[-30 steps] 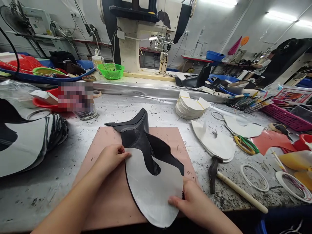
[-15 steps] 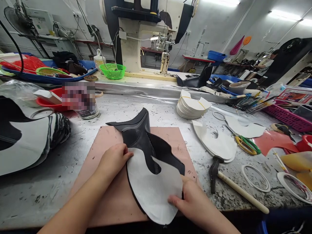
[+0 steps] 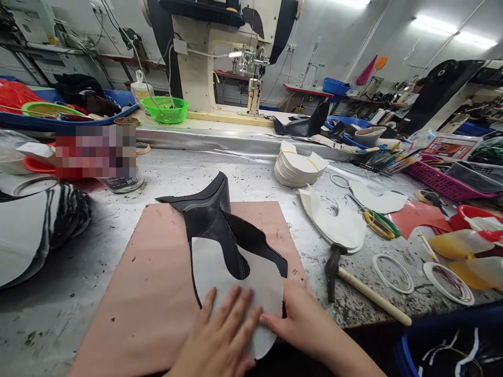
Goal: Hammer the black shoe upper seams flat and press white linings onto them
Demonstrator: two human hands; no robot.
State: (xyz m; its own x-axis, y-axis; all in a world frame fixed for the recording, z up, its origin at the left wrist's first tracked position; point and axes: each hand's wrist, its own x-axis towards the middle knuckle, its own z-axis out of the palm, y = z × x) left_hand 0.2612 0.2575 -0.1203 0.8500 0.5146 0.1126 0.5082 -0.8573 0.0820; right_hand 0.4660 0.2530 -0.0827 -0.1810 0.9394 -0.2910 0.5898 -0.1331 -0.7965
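Observation:
A black leather shoe upper (image 3: 208,209) lies on a pinkish-brown mat (image 3: 137,293), with a white curved lining piece (image 3: 212,262) laid over its near part. Flat on the white piece, with fingers spread, rests my left hand (image 3: 223,330). My right hand (image 3: 298,314) pinches the right edge of the white piece and the black leather; its thumb is on top and its other fingers are hidden underneath. The near tip of the white piece reaches the table's front edge.
Right of the mat lie a hammer (image 3: 365,293), white cut pieces (image 3: 334,222), a banded white stack (image 3: 298,165), scissors (image 3: 381,225) and tape rings (image 3: 393,273). A pile of black-and-white pieces (image 3: 43,225) sits at left. Behind stands a sewing machine (image 3: 194,68).
My left hand has let go of the white piece's upper left edge and moved down to lie flat on its surface. My right hand keeps its hold. The view has shifted right.

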